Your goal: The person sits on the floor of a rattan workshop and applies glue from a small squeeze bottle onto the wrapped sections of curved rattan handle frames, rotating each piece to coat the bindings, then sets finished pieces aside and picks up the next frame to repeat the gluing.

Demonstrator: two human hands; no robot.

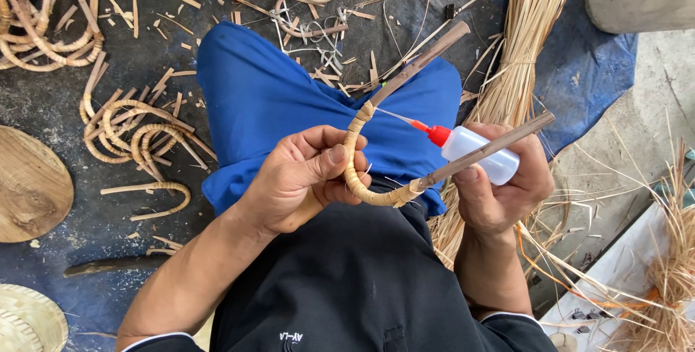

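Closest in, the left hand (300, 178) curled its fingers (340, 154) around a U-bent rattan handle (365, 171) wrapped in pale cane, held over the blue-clad lap. Just beside it, the right hand (503, 185) pinched a small clear squeeze bottle (479, 153) with a red nozzle, its thin tip touching the wrapped bend. Beyond the knees, the dark floor (43, 98) lay crowded with cane offcuts and curled rattan hoops (137, 131), leaving little open room. Farther right, a bundle of cane strips (525, 40) ran along the blue tarp (586, 69) edge.
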